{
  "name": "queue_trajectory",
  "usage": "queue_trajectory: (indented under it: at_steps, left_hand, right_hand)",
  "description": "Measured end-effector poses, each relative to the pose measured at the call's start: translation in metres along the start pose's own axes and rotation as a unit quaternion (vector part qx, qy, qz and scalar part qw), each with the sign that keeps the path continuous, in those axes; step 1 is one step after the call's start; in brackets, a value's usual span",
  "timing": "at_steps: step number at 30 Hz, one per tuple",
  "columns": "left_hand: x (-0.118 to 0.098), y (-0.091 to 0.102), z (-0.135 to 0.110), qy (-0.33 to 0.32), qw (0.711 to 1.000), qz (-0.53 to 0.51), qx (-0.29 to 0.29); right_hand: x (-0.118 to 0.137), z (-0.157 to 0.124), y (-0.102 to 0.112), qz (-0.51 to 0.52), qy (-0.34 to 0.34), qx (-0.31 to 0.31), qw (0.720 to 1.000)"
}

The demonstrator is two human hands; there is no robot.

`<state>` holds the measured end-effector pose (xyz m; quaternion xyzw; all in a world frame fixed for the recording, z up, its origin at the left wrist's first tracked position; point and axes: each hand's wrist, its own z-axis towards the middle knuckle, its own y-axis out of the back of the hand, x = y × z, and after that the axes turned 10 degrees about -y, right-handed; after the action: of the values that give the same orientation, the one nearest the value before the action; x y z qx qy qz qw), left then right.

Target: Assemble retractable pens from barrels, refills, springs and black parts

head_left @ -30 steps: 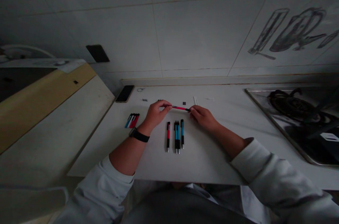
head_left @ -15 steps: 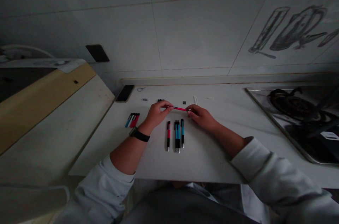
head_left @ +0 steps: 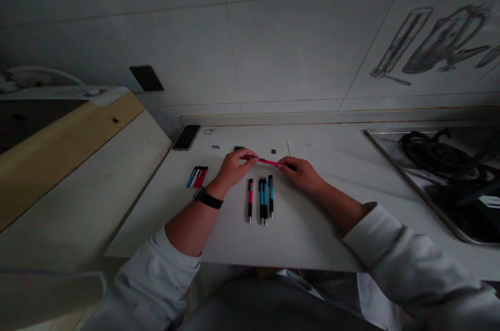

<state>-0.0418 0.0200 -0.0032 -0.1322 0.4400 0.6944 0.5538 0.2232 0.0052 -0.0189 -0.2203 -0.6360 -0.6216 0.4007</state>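
Between my two hands a red and black pen [head_left: 268,162] is held level above the white counter [head_left: 312,237]. My left hand [head_left: 236,167] pinches its black end, and my right hand [head_left: 300,172] pinches the other end; the fingers hide both tips. Just below the hands lies a finished-looking red and black pen [head_left: 250,200], with several blue and black pens [head_left: 263,200] beside it on the right. Left of my left wrist is a row of short blue, white and red pen barrels [head_left: 197,176] with black ends.
Small black parts [head_left: 238,148], tiny springs [head_left: 215,146], a small dark piece [head_left: 273,151] and thin white refills [head_left: 290,148] lie along the back. A phone [head_left: 186,137] rests at the back left. A gas stove [head_left: 433,164] stands right, a pale cabinet [head_left: 128,159] left.
The view has shifted slightly. My right fingers have shifted a little at their end of the red pen; both hands still hold it.
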Motion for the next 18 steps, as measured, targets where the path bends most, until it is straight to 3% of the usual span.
queue_trajectory:
  at_steps: [7, 13, 18]
  left_hand:
    - [0.004, 0.01, 0.005, 0.023, 0.999, -0.008, -0.041]
    - [0.014, 0.015, 0.005, 0.045, 0.999, 0.024, -0.001]
    - [0.014, 0.017, 0.003, 0.016, 0.994, 0.097, 0.053]
  right_hand:
    - [0.0, 0.002, 0.007, -0.035, -0.011, -0.039, 0.999]
    - [-0.002, -0.001, 0.011, -0.147, 0.005, -0.047, 0.988]
    - [0.0, -0.002, 0.01, -0.204, 0.0, -0.031, 0.979]
